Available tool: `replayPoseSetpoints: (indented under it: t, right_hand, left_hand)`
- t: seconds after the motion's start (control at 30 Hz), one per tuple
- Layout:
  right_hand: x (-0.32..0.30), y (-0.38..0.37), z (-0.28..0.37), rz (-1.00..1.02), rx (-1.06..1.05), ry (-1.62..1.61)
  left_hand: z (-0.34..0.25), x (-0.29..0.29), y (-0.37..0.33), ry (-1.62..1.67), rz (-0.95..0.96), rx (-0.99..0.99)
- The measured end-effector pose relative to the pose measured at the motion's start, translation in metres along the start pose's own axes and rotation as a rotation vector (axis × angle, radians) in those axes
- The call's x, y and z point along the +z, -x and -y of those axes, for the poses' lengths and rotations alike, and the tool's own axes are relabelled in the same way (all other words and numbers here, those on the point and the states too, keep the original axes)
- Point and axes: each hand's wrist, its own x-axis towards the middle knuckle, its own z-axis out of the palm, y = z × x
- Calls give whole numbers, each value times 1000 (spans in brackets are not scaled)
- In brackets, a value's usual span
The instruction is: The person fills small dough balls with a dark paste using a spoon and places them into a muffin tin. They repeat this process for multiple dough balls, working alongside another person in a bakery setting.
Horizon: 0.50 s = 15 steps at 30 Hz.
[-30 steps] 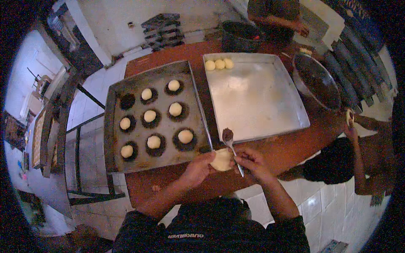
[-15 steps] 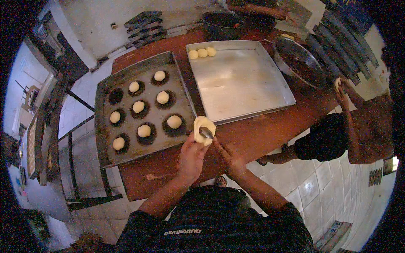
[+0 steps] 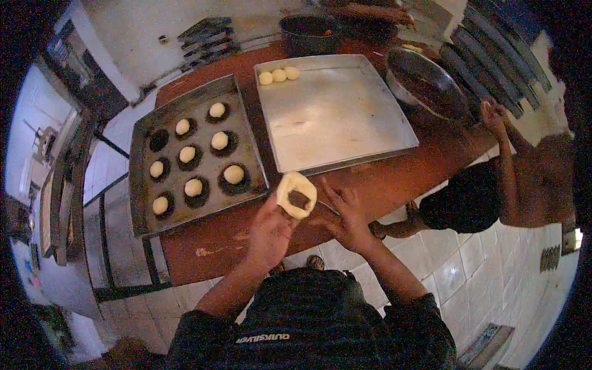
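A flattened round of pale dough [image 3: 285, 192] with dark brown filling [image 3: 300, 200] in its middle rests on the fingers of my left hand [image 3: 269, 235], which is closed around its underside. Just to the right is my right hand [image 3: 349, 221], its forefinger and thumb apart near the dough's edge. A thin, shiny edge between them looks like part of the spoon; most of it is hidden. Left of my hands, a dark baking tray [image 3: 213, 216] bears several dough balls [image 3: 234, 174] on dark round patches.
A shiny metal tray [image 3: 333, 123] with three dough balls [image 3: 279, 75] in its far left corner lies on the brown table [image 3: 213, 256]. Beyond stand a metal bowl [image 3: 425, 83] of dark filling and a black pot [image 3: 308, 34]. A co-worker [image 3: 533, 179] stands at the right, hands raised.
The spoon has come out of the dough, leaving filling in the middle. My right hand has drawn rightward and spread its forefinger and thumb. The trays appear shifted left in view.
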Motion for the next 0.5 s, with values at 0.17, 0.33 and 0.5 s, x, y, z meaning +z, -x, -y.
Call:
replayPoseSetpoints:
  t: [0.17, 0.33, 0.5]
  right_hand:
    - [-47, -26, 28, -101, -219, -48]
    - [-47, -11, 39, -165, 83, -556]
    - [-29, 16, 54, -194, -125, 122]
  left_hand:
    - [9, 47, 16, -776, 105, 70]
    - [12, 54, 4, -985, 129, 138]
    - [15, 46, -26, -248, -13, -217]
